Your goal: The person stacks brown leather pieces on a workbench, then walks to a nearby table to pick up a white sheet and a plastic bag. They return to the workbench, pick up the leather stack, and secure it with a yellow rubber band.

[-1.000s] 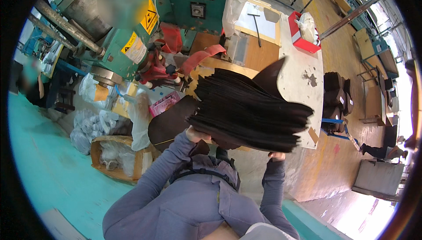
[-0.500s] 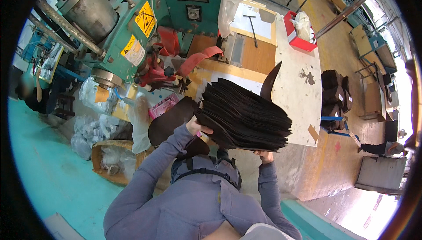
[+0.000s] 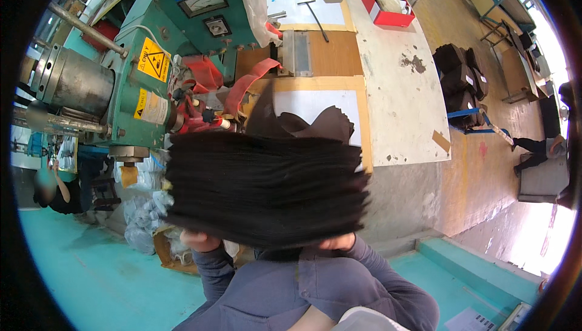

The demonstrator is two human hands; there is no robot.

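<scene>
A thick stack of dark brown, thin cut sheets [image 3: 267,188] is held up close in front of my chest. Its uneven layered edges face me, slightly blurred. My left hand [image 3: 200,240] grips its lower left end, and my right hand [image 3: 341,242] supports the lower right; most fingers are hidden beneath it. At the far side, one pointed sheet [image 3: 262,116] sticks up and a curved, notched piece [image 3: 327,126] juts out. Whether these belong to the stack I cannot tell.
A green machine [image 3: 136,73] with red straps [image 3: 251,88] stands left. Beyond the stack is a pale worktable [image 3: 394,113] with a T-shaped tool [image 3: 315,20] and a red box [image 3: 388,14]. More dark stacks [image 3: 458,79] sit on a blue-framed cart at right. Other people appear at both sides.
The stack has come nearer to me and left, turning so its layered edges lie level across the view. Both hands moved with it. My view has shifted too.
</scene>
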